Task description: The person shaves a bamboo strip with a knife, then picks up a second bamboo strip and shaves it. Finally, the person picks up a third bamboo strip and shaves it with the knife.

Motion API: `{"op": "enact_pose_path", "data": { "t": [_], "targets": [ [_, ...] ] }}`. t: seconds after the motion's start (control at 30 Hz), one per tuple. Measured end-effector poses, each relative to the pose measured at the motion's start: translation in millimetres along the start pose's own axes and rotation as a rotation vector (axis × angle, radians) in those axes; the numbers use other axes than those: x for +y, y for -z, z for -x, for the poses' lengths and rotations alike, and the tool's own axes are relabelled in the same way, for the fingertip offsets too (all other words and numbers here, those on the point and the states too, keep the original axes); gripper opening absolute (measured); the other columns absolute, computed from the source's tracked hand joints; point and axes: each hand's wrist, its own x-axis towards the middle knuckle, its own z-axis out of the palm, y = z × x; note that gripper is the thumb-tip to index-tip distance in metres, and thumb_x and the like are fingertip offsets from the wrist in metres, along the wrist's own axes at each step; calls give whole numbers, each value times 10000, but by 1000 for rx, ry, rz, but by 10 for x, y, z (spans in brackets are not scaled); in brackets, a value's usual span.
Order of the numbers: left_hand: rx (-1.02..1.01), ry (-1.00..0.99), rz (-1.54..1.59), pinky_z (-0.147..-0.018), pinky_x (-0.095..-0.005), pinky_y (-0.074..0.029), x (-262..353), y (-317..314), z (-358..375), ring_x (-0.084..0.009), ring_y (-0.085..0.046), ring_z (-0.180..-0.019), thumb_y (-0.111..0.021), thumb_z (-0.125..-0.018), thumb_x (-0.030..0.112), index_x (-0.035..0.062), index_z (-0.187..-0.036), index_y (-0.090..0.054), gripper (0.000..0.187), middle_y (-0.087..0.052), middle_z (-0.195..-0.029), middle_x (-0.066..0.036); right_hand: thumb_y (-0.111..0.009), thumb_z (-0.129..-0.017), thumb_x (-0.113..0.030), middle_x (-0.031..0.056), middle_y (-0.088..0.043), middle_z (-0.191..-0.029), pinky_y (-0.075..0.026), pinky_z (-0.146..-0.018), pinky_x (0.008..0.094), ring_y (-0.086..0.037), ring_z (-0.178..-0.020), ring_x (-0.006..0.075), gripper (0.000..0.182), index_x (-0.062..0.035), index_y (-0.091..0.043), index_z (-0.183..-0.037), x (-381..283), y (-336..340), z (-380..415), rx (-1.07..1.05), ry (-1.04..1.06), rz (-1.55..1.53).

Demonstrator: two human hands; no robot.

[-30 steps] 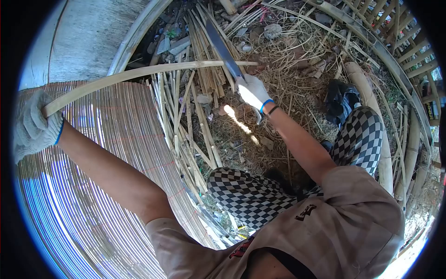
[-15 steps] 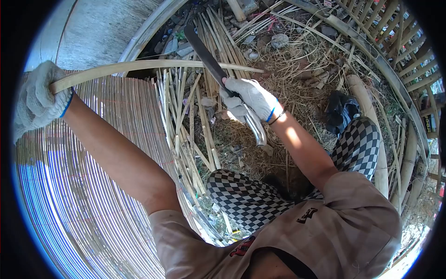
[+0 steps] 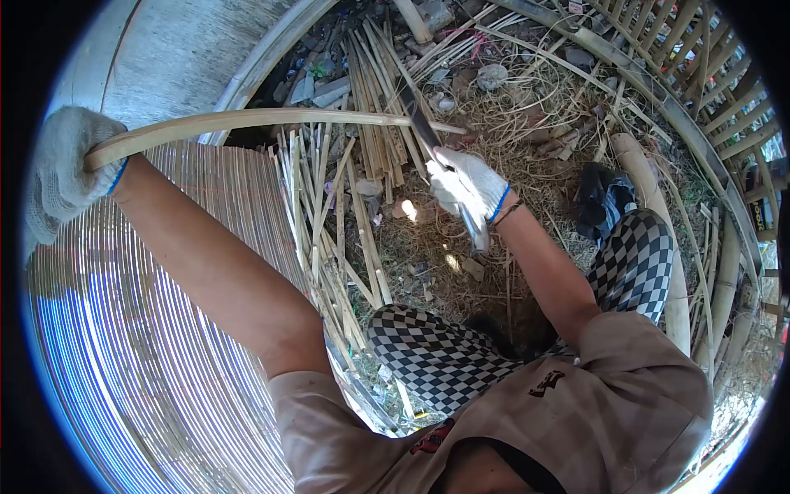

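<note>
Over straw-littered ground [image 3: 415, 235], pale bamboo strip [image 3: 247, 118] runs bowed from left hand [image 3: 72, 169] to a free tip just past the knife [image 3: 424, 132]. Left grip: closed round the strip's end, gloved, slatted mat [image 3: 164, 370] below. Right hand [image 3: 467, 184], also gloved: grip closed on the knife handle, blade crossing the strip close to the tip. Change: versus half a second ago, right hand and knife shifted toward the free tip; left hand about the same. Reads as a blade stroke along the strip, near its end; whether the edge bites, can't tell. Bundle of thin strips [image 3: 374, 90] lies beyond.
</note>
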Motion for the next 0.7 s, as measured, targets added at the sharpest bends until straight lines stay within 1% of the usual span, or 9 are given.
{"op": "enact_pose_path", "data": {
  "t": [0.03,0.17,0.23,0.3,0.4,0.43,0.5,0.6,0.7],
  "targets": [
    [-7,-6,1,-368,-223,-175,-13,12,2,-39,-345,-345,-565,-869,-31,176,-513,-415,438,-376,-438,51,-459,-1100,-371,-36,-474,-609,-427,-404,306,-462,-431,119,323,-99,-542,-946,-1,-31,73,-300,-126,-179],
    [-32,-7,-30,-381,-238,-144,-103,-21,-88,-38,-307,-357,-546,-866,-51,192,-512,-374,462,-329,-449,61,-463,-1093,-417,-2,-547,-639,-424,-393,301,-485,-425,125,372,-78,-556,-971,-26,-146,162,-276,-83,-53],
    [-48,2,-51,-388,-246,-129,-182,-59,-169,-37,-288,-363,-536,-864,-61,200,-512,-353,475,-306,-455,66,-462,-1098,-370,-1,-568,-649,-405,-368,301,-493,-418,136,336,-81,-582,-975,-17,-117,143,324,111,315],
    [-48,8,-86,-394,-254,-114,-244,-103,-211,-36,-269,-369,-526,-862,-71,209,-511,-332,489,-283,-460,71,-457,-1101,-353,-1,-559,-641,-399,-370,291,-491,-418,136,324,-86,-595,-981,51,438,-121,76,70,-79],
    [-63,-41,-30,-386,-251,-123,-317,-90,-229,-31,-278,-375,-524,-885,-79,210,-530,-344,492,-299,-469,75,-447,-1107,-343,-33,-497,-599,-378,-368,273,-455,-411,111,318,-92,-577,-961,163,-109,21,319,182,68],
    [-67,-71,-12,-384,-251,-125,-395,-90,-258,-29,-279,-376,-522,-893,-76,208,-534,-350,489,-302,-472,77,-443,-1111,-361,-58,-422,-567,-357,-366,251,-405,-403,77,334,-98,-540,-930,134,-331,186,35,47,-136],
    [-46,-85,31,-378,-240,-145,-228,-55,-82,-26,-290,-373,-544,-936,-25,192,-554,-406,460,-358,-489,73,-456,-1103,-378,-71,-438,-590,-350,-358,235,-428,-424,45,355,-112,-541,-883,68,-782,312,-170,-16,52],
    [-48,-66,-54,-376,-219,-212,148,-3,187,-33,-342,-377,-573,-972,49,173,-604,-495,395,-438,-500,74,-419,-1116,-397,-81,-438,-587,-322,-349,214,-372,-404,38,379,-123,-536,-882,66,-1291,473,-185,52,300],
    [-62,-86,-158,-398,-188,-333,-92,-9,32,-32,-429,-396,-593,-995,124,197,-681,-592,322,-516,-510,98,-414,-1118,-393,-83,-439,-591,-333,-355,216,-363,-403,42,373,-128,-538,-886,115,-1079,349,-133,65,136]
  ]
}}
